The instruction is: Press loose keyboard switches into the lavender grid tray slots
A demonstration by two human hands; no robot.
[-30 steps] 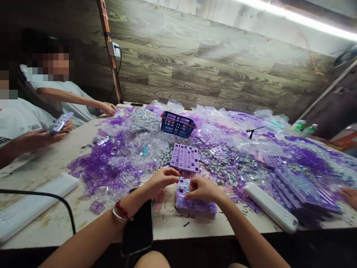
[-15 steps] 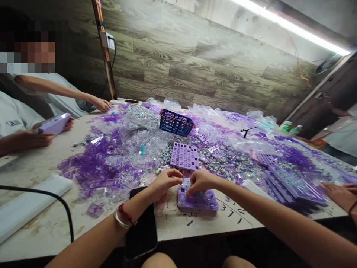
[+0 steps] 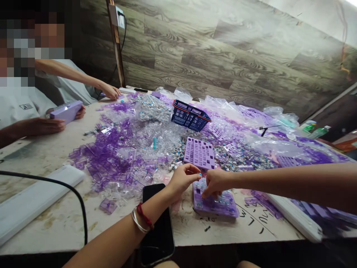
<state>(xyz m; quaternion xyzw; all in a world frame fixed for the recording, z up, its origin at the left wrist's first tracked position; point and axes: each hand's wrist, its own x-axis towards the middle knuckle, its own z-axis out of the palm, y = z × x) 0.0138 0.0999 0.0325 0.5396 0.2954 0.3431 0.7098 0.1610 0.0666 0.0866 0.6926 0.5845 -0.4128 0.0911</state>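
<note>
A purple panel (image 3: 228, 208) with square openings and clear and bluish pieces on it lies flat near the table's front edge. At its far left corner, my left hand (image 3: 184, 181) is closed in a pinch, a small blue piece (image 3: 200, 175) showing at the fingertips. My right hand (image 3: 219, 183) is over the panel with fingers curled and one digit pressed down on its left part; whatever it may hold is hidden. Just beyond both hands lies another purple panel (image 3: 199, 152) with rows of square openings.
A black phone (image 3: 157, 227) lies under my left forearm. Purple clear pieces (image 3: 111, 160) and small white-and-blue parts spread across the table around a dark blue basket (image 3: 189, 116). White bars lie left (image 3: 41, 197) and right (image 3: 295, 216). Two people work at left.
The view has swung left, so the table things appear farther right. Both hands stay at the same panel, the right still pressing on it. My right forearm lies more level across the picture.
</note>
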